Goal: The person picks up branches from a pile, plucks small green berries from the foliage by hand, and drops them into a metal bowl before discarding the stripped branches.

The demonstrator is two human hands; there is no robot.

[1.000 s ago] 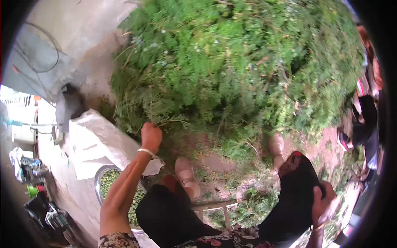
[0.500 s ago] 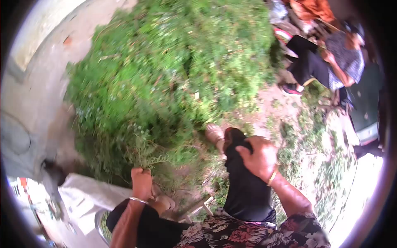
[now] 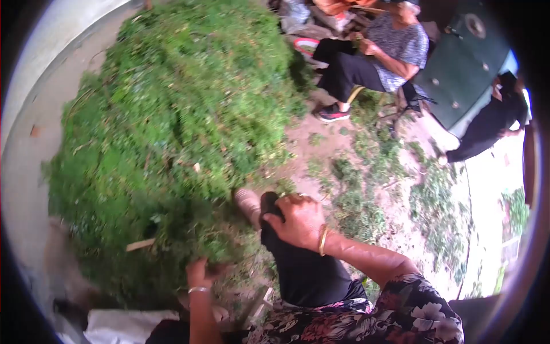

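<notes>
A large heap of green leafy stalks (image 3: 172, 126) is found mounded loosely on bare earth. Fine, feathery foliage is noted, with a few dry stems mixed in. Its near lower edge is gripped by the left hand (image 3: 200, 272).

A person (image 3: 395, 51) sits near a green door (image 3: 470, 69).

- No words, numbers or signs can be read anywhere.
- The green plants (image 3: 172, 114) carry no tag.
- The dark green board (image 3: 467, 63), far right, shows only round studs.
- The white sack (image 3: 123, 329), near left, looks blank.
</notes>
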